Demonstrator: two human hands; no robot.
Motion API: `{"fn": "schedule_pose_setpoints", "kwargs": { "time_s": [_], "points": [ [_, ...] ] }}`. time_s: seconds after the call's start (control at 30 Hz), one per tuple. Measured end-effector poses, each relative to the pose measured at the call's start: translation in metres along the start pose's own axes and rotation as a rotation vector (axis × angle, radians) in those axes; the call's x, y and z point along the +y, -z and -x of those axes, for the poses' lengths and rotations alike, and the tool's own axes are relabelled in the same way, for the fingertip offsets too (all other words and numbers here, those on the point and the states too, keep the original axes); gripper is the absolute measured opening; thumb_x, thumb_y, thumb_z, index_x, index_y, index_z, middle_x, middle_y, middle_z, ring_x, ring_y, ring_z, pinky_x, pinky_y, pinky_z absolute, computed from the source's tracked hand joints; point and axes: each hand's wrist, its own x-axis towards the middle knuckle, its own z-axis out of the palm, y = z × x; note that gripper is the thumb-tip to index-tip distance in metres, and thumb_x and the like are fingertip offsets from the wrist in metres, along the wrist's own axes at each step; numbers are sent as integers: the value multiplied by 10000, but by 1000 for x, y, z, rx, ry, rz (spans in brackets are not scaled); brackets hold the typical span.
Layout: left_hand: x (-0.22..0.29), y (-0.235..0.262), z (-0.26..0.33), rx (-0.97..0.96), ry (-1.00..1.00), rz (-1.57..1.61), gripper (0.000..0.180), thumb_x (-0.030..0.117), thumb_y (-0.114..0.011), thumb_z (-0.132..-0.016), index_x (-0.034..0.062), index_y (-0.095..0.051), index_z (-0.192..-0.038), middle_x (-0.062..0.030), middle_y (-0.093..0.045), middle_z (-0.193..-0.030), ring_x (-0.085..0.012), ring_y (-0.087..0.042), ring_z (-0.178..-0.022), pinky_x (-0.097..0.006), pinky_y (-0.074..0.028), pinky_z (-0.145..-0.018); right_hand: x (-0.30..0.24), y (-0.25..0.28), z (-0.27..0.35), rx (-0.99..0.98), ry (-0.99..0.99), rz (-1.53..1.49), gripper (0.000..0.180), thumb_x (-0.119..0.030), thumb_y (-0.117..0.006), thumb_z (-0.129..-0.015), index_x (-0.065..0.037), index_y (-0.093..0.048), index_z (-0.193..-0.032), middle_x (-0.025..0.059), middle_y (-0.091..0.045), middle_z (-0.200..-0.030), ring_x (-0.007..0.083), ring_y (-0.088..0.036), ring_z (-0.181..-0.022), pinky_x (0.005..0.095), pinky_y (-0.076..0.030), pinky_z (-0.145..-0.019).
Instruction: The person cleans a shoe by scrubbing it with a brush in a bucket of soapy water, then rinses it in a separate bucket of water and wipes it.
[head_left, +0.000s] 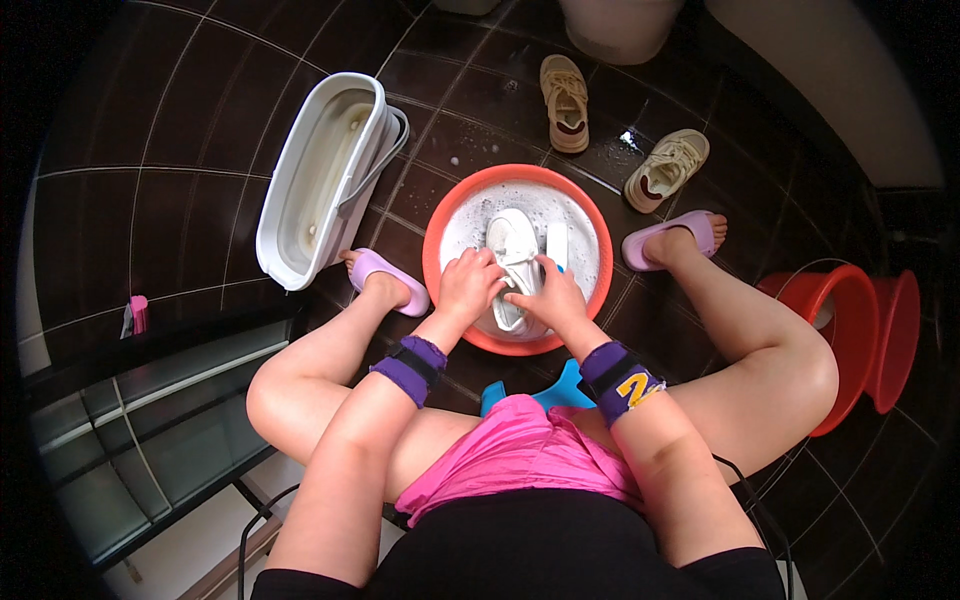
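Observation:
A white sneaker (512, 232) lies in a round orange basin (434, 236) of foamy water, its toe pointing away from me. My left hand (468, 284) is closed on the shoe's left side, fingers bent at the opening. From the right, my right hand (552, 300) grips the shoe near the laces and tongue, with the thumb at the opening. A white block-shaped thing (558, 243), perhaps a brush, with a bit of blue at its lower end, sits in the suds just right of the shoe. My fingers partly cover the shoe's heel half.
A long white bucket (268, 232) with a handle stands left of the basin. Two beige sneakers (566, 100) (668, 168) rest on dark floor tiles beyond it. Red buckets (850, 340) are at the right. My feet, in lilac slippers (385, 280), flank the basin; a blue stool (565, 388) shows beneath me.

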Motion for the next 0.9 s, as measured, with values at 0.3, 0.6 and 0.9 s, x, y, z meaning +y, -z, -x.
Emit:
{"fn": "schedule_pose_setpoints", "kwargs": {
  "time_s": [0.3,0.6,0.9],
  "points": [
    [6,-14,-3,66,73,136,53,131,-653,-775,78,-647,-776,-56,-564,-871,-271,-578,-854,-395,-490,-704,-8,-4,-19,79,230,91,206,-218,-703,-762,-175,-624,-947,146,-631,-818,368,-643,-734,463,-521,-646],
    [32,-66,21,-100,703,438,223,129,-548,-861,15,-666,-1012,-223,-671,-995,-366,-642,-951,-427,-504,-805,-1,-7,-32,117,97,-160,183,-213,-695,-752,-119,-640,-898,118,-655,-711,327,-649,-698,428,-511,-637],
    [49,-114,-21,-202,915,285,528,286,-585,-877,-54,-466,-1263,-281,-502,-1286,-390,-505,-1191,-412,-439,-969,24,3,-28,148,52,-73,157,-200,-666,-772,-115,-633,-899,139,-650,-706,355,-644,-706,464,-500,-626]
  ]
}}
